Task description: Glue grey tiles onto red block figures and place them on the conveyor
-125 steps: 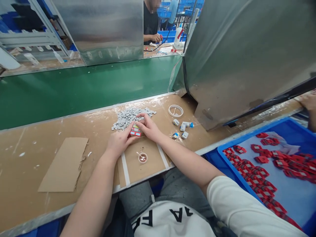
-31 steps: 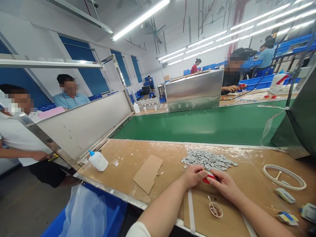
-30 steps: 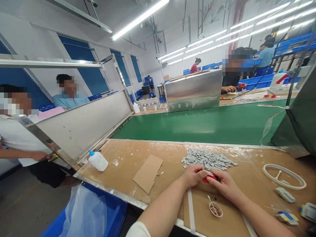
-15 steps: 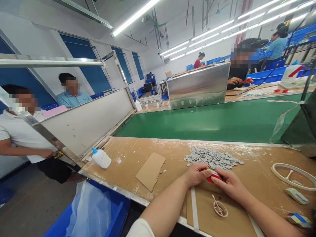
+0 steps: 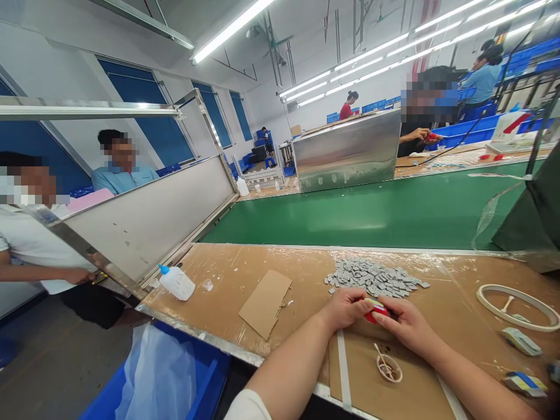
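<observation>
Both of my hands meet over the worktable, pinching a small red piece (image 5: 376, 314) with some yellow and blue on its upper side; its exact kind is hard to make out. My left hand (image 5: 347, 307) closes on its left end, and my right hand (image 5: 405, 321) grips the right end with the thumb on top. Just beyond the fingers lies a heap of small flat grey pieces (image 5: 374, 276). Nearer to me, below my right hand, sits a small round cup (image 5: 389, 370) with a thin white stick leaning in it.
A white bottle with a blue cap (image 5: 177, 283) and a cardboard sheet (image 5: 265, 303) lie leftward. At right are a pale ring (image 5: 485, 300) and two small multicoloured blocks (image 5: 521, 341). A green belt (image 5: 315, 216) runs behind the table. Co-workers stand or sit beyond.
The view has shifted slightly, so most things sit a little further left. Both my hands keep their hold on the red piece. A co-worker's hands across the belt have moved a little.
</observation>
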Demonstrator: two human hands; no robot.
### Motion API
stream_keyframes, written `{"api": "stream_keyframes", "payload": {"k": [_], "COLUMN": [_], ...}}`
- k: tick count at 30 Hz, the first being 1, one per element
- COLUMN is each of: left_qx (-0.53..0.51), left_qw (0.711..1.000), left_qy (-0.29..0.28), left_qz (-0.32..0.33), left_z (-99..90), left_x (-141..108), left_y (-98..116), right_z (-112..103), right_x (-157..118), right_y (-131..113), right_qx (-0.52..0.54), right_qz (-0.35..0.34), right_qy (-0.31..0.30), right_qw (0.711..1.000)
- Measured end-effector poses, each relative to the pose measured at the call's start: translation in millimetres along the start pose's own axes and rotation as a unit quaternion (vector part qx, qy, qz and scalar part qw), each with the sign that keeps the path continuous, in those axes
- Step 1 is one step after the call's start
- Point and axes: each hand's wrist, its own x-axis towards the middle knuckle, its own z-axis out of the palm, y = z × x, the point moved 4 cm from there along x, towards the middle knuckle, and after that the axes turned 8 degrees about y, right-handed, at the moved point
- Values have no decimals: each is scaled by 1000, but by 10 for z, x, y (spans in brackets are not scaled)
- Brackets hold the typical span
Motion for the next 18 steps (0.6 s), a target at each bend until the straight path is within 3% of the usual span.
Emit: {"api": "stream_keyframes", "payload": {"k": [18], "left_qx": [8], "left_qw": [1000], "left_qy": [-1], "left_qz": [-1], "left_z": [10], "left_x": [-11], "left_y": [-29], "right_z": [-13], "right_x": [-4], "right_y": [43], "right_qx": [-10], "right_qz": [3], "right_qy": [15], "right_qw": [1000]}}
